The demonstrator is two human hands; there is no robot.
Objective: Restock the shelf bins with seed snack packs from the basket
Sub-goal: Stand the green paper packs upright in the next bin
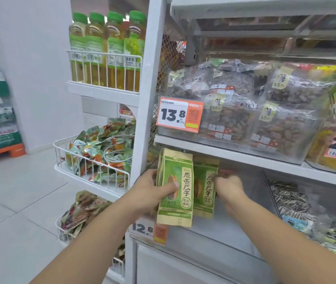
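My left hand (152, 189) grips a stack of green and tan seed snack packs (175, 187), thumb across the front pack, held upright just in front of the lower shelf. My right hand (227, 184) pinches the right edge of another green seed pack (205, 193) that stands just behind the stack, inside a clear shelf bin (234, 228). The bin's inside looks mostly bare around that pack. No basket shows in the head view.
Clear bins of dried fruit (234, 107) sit on the shelf above, with a 13.8 price tag (179, 114). Loose sunflower seeds (294, 201) fill the bin to the right. White wire racks (93, 160) of snack packs and bottled drinks (105, 50) stand on the left.
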